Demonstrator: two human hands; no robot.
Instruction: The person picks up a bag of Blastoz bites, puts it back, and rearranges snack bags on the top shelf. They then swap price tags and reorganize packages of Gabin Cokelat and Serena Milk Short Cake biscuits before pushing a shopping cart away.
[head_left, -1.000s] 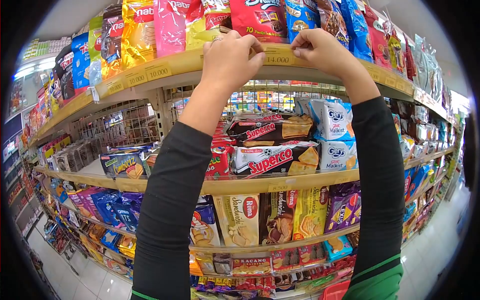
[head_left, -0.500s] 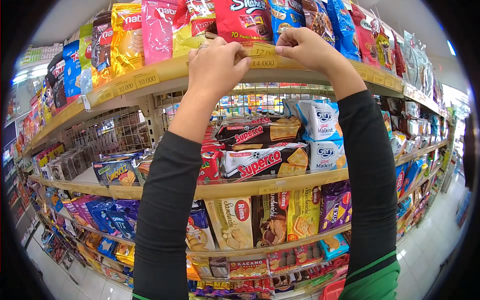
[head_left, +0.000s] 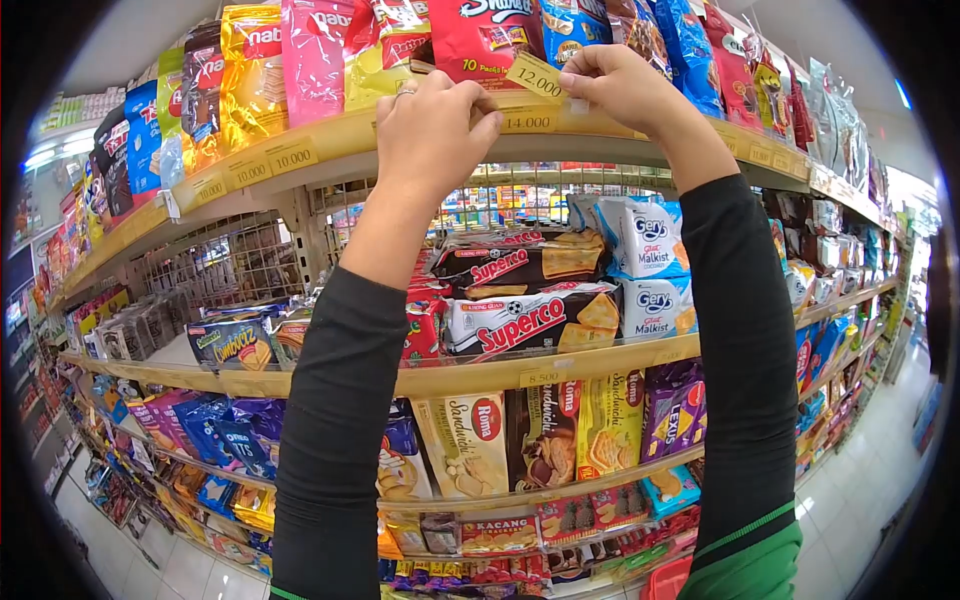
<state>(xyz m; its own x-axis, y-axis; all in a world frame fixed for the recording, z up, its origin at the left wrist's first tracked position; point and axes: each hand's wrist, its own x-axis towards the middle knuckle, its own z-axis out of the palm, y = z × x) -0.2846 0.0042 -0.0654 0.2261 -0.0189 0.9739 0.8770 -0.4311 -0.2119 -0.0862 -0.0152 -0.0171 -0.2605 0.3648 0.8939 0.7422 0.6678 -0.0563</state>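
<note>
My right hand [head_left: 628, 92] pinches the right end of a yellow price tag [head_left: 537, 77] printed 12.000, between thumb and forefinger. The tag is tilted and stands up in front of a red snack bag [head_left: 490, 50]. My left hand [head_left: 436, 125] is closed at the top shelf's yellow front edge [head_left: 345, 140], fingers curled over it; what lies under the fingertips is hidden. Between the hands, a second price tag [head_left: 527, 121] reading 14.000 sits on the shelf edge.
Upright snack bags line the top shelf, among them a gold bag [head_left: 252, 75]. Below are Superco biscuit packs [head_left: 530, 318], Gery Malkist packs [head_left: 655, 240] and Roma Sandwich packs [head_left: 460, 445]. More price tags [head_left: 270, 170] run along the shelf edge at left.
My right hand has lifted the 12.000 tag up from the shelf edge and tilted it; the hand moved slightly up and right. The left hand has stayed almost in place.
</note>
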